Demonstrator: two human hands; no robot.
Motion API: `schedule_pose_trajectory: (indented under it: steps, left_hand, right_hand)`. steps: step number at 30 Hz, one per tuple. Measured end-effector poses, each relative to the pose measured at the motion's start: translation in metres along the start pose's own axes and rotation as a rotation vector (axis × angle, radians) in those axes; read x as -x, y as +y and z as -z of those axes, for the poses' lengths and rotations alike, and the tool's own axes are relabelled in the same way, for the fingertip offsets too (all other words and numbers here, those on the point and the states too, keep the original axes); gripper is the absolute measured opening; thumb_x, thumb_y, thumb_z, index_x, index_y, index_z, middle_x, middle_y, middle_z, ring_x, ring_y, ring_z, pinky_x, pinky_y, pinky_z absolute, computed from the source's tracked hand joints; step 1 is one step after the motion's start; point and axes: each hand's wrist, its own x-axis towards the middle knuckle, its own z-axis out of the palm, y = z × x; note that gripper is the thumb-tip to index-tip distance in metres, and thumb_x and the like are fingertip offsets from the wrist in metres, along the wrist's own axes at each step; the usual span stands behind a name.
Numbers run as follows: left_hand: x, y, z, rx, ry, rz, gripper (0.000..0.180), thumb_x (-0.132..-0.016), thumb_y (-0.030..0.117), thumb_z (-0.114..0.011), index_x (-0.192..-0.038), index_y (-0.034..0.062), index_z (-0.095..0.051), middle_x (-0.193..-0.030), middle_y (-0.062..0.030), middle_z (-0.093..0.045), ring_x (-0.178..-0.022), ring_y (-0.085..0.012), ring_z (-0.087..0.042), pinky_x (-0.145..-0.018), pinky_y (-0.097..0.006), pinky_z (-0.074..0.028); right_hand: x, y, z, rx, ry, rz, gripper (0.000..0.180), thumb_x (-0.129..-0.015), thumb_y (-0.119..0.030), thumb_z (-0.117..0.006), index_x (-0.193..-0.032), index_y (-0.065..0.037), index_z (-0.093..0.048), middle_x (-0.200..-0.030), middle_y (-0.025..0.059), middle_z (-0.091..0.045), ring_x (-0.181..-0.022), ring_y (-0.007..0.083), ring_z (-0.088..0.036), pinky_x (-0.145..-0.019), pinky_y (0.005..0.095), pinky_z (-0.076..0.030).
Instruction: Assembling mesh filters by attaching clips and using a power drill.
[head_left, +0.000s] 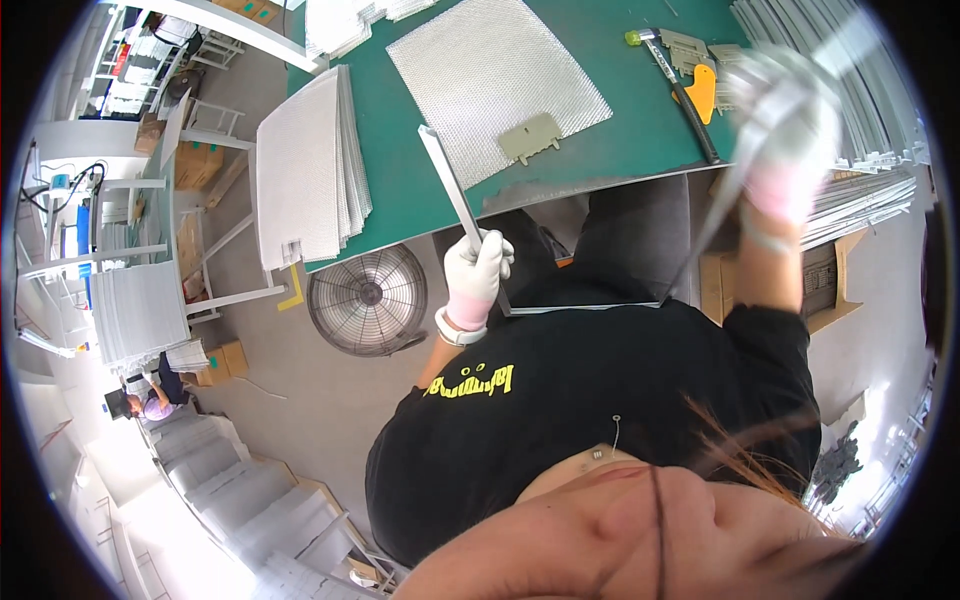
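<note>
A thin silvery metal frame (pixel 585 309) with bent corners crosses in front of my body. My left hand (pixel 475 275), in a white glove, is closed around its left bar (pixel 450 180), which points up over the table edge. My right hand (pixel 795 130), also gloved, is raised at the right and smeared by motion. The right bar (pixel 715 215) runs up into it, and a blurred pale strip sticks out beyond it. On the green table (pixel 400 210) lies a silvery mesh panel (pixel 490 80) with a flat grey-beige plastic piece (pixel 530 138) on its near edge.
A hammer (pixel 680 95) and a yellow-orange tool (pixel 702 95) lie by more plastic pieces (pixel 685 50). Mesh panels are stacked (pixel 305 170) at the table's left; long metal strips (pixel 850 90) are piled at right. A floor fan (pixel 370 290) stands below. Another person (pixel 155 395) is far left.
</note>
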Motion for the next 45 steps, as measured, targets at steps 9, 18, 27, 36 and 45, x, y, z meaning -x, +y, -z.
schedule_pose_trajectory:
  steps: [9,18,27,36,45]
  left_hand:
    - [0.013,-0.022,-0.015,-0.865,0.279,-0.683,0.086,-0.079,0.019,-0.074,-0.147,-0.0058,-0.027,-0.148,-0.029,-0.03,-0.143,-0.0401,-0.023,-0.116,-0.048,-0.021]
    - [-0.023,-0.063,-0.095,0.825,-0.084,0.51,0.055,-0.097,0.043,-0.057,-0.131,0.0011,-0.045,-0.125,-0.0155,-0.054,-0.118,-0.0296,-0.053,-0.103,-0.044,-0.042]
    - [-0.055,-0.04,-0.103,0.813,-0.07,0.47,0.033,-0.098,0.031,-0.059,-0.114,0.0026,-0.052,-0.112,-0.0149,-0.059,-0.11,-0.0277,-0.057,-0.102,-0.043,-0.045]
    - [-0.153,-0.046,-0.124,1.064,-0.222,0.323,0.022,-0.098,0.018,-0.056,-0.113,0.0017,-0.054,-0.116,-0.0116,-0.057,-0.111,-0.0272,-0.054,-0.101,-0.042,-0.045]
    - [-0.167,-0.038,-0.144,0.971,-0.088,0.242,0.013,-0.095,0.012,-0.059,-0.105,0.0031,-0.057,-0.106,-0.0089,-0.06,-0.1,-0.022,-0.058,-0.086,-0.036,-0.052]
  right_hand:
    - [-0.039,0.211,0.025,-0.486,-0.119,-0.634,0.016,-0.099,-0.02,-0.055,-0.095,-0.004,-0.054,-0.093,0.01,-0.059,-0.092,0.0228,-0.061,-0.092,0.0451,-0.052]
    - [0.074,0.134,0.055,0.118,-0.678,-0.929,0.034,-0.103,-0.032,-0.046,-0.114,-0.001,-0.056,-0.083,0.0063,-0.06,-0.074,0.015,-0.061,-0.075,0.033,-0.056]
    - [0.141,0.118,0.06,0.284,-0.535,-0.652,0.054,-0.104,-0.023,-0.04,-0.151,-0.003,-0.025,-0.083,0.0035,-0.057,-0.062,0.0045,-0.046,-0.063,0.02,-0.047]
    - [0.137,0.128,0.056,-0.029,-0.522,-0.677,0.059,-0.105,-0.024,-0.041,-0.154,-0.004,-0.017,-0.08,0.0056,-0.054,-0.05,0.0039,-0.038,-0.054,0.0204,-0.046]
    - [0.139,0.127,0.064,0.128,-0.482,-0.672,0.057,-0.104,-0.019,-0.041,-0.154,-0.004,-0.018,-0.076,0.0045,-0.054,-0.05,0.0031,-0.039,-0.052,0.0194,-0.045]
